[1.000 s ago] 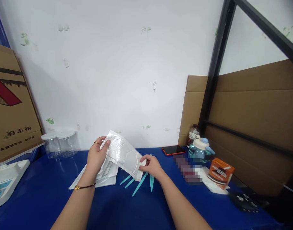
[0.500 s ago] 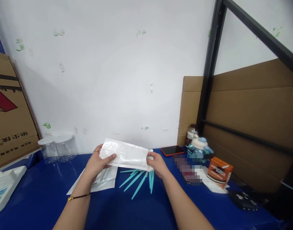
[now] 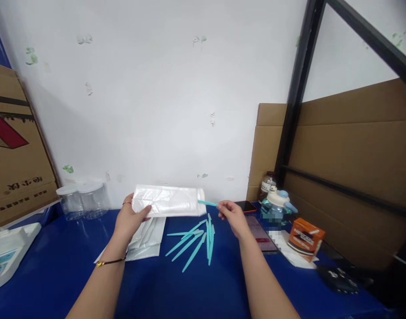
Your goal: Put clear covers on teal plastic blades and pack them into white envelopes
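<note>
A white padded mailer bag [image 3: 169, 201] is held up level over the table, its open end to the right. My left hand [image 3: 131, 221] grips its left end, thumb on the front. My right hand [image 3: 232, 215] pinches the end of a slim teal eyebrow razor [image 3: 208, 203], whose other end is at the bag's mouth, partly hidden. Below, several more teal razors [image 3: 193, 253] lie fanned out on the blue table. A stack of white padded bags [image 3: 145, 243] lies under the left side of the held bag, partly covered by my left arm.
Two clear lidded jars [image 3: 91, 201] stand back left, near a white device [image 3: 15, 248]. On the right are phones [image 3: 261, 237], a brown bottle [image 3: 267, 184], a teal water bottle [image 3: 276, 206], an orange box [image 3: 305, 239] and a black object [image 3: 338, 278]. A white wall stands behind.
My right hand has left the bag's mouth and moved right, now pinching a razor there. The bag has shifted slightly left and become more level, uncovering the razors below.
</note>
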Demonstrator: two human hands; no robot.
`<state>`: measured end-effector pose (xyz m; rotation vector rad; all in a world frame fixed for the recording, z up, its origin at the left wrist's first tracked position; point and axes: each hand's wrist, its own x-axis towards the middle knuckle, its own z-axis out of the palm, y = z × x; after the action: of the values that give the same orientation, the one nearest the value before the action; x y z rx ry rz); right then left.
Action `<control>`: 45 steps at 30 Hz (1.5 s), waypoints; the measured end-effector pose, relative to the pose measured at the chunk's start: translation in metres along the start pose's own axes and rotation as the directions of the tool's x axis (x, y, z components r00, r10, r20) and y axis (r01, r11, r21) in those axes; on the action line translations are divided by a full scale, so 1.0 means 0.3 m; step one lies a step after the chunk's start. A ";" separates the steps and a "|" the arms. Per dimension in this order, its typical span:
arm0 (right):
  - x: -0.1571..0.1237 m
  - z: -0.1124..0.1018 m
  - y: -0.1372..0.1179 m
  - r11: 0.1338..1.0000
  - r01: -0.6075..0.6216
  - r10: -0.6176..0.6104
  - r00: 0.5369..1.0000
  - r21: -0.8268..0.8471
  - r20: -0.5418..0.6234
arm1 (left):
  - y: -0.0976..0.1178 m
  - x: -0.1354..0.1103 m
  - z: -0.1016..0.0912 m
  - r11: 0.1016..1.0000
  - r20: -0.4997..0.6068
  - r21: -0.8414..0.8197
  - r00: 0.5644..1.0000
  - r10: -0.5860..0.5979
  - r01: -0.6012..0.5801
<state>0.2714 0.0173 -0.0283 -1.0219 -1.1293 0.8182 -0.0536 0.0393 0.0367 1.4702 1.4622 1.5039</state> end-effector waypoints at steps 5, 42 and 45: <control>0.012 -0.104 0.004 0.972 -0.181 0.187 0.982 0.152 -0.027 | -0.066 0.014 0.135 0.949 -0.080 -0.315 0.997 -0.020 -0.006; -0.047 -0.014 0.083 0.611 0.258 0.367 0.746 -0.748 0.556 | -0.232 -0.172 0.323 0.748 0.862 0.192 0.473 0.181 -0.636; -0.059 -0.056 0.055 0.652 0.279 0.262 0.790 -0.705 0.554 | -0.227 -0.169 0.302 0.774 0.873 0.138 0.444 0.200 -0.619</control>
<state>0.2829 0.0028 -0.0513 -1.4878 -2.1887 0.6711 0.0233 0.0360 -0.0605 2.5198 0.8415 0.4247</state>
